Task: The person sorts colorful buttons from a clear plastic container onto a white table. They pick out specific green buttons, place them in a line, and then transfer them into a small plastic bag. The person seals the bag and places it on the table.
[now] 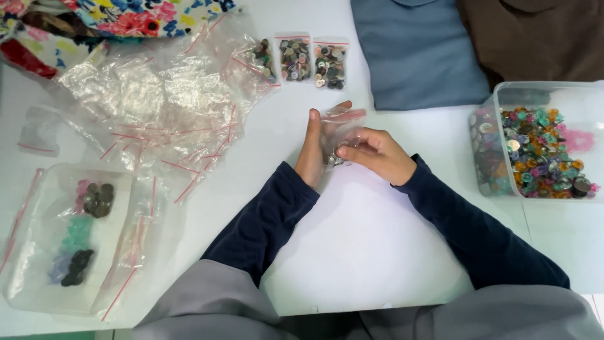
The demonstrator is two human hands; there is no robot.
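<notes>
My left hand holds a small clear zip bag with a red seal strip upright over the white table. My right hand is at the bag's open side, fingertips pinched on a few silvery buttons near the bag's bottom. Both arms wear dark blue sleeves.
A clear tub of many-coloured buttons stands at the right. Three filled zip bags lie at the back, beside a heap of empty bags. A shallow clear tray with sorted button piles sits at the left. Folded blue and brown cloth lies behind.
</notes>
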